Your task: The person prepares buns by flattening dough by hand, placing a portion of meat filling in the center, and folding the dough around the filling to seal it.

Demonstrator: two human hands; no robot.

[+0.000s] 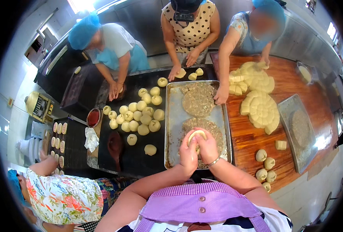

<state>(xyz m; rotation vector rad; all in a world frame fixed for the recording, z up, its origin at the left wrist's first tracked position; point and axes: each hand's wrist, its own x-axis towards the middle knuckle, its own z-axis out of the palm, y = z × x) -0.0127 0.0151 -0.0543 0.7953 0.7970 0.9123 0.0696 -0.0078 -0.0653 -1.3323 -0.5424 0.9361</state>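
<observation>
Both of my hands are wrapped around a piece of pale dough, held over a metal tray. My left hand cups its left side. My right hand, a bracelet on the wrist, closes around the other side. Whatever is inside the dough is hidden by my fingers. Beneath and beyond my hands, the tray carries two brownish, crumbly mounds of filling. A co-worker's hand touches the tray's far right edge.
Left of the tray, several dough balls sit on a black tabletop beside a dark red ladle and a bowl of red liquid. On the wooden board to the right lie cut dough slabs and another tray. Several co-workers surround the tables.
</observation>
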